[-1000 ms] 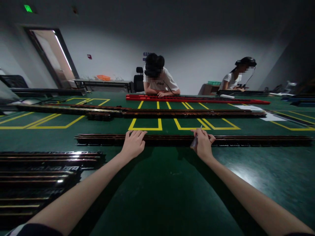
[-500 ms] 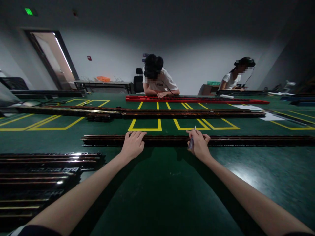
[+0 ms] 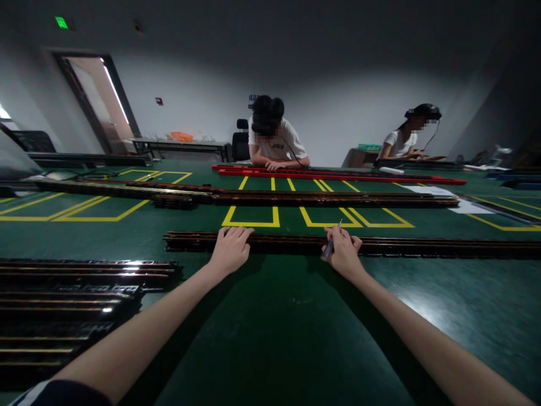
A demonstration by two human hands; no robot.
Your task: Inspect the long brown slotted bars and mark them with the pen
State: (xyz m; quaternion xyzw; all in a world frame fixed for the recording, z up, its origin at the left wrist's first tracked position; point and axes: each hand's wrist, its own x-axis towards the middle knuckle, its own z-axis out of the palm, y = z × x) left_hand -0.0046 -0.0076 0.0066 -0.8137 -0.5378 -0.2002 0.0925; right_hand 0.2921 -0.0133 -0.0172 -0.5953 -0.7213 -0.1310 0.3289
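A long dark rail (image 3: pixel 287 243) with thin copper-coloured lines runs crosswise in front of me on the green table. My left hand (image 3: pixel 231 248) lies over it near its left end, fingers curled across the top and thumb at the near side. Farther right, my right hand (image 3: pixel 344 251) grips a slim pointed tool (image 3: pixel 328 250) with a thin metal tip sticking up past the fingers. That hand also rests against the rail. The tool's exact kind is hard to make out, since the fingers cover part of it.
Stacked dark rails (image 3: pixel 84 276) lie at my left. Another row of rails (image 3: pixel 321 198) stretches across beyond my hands, over yellow tape outlines (image 3: pixel 253 224). Farther off is a red rail (image 3: pixel 338 175), where a co-worker (image 3: pixel 276 141) leans. A second person (image 3: pixel 401 141) sits at right.
The dark rail has slid to the right, its left end now closer to my left hand. Both hands stay nearly in place, and the view has shifted slightly.
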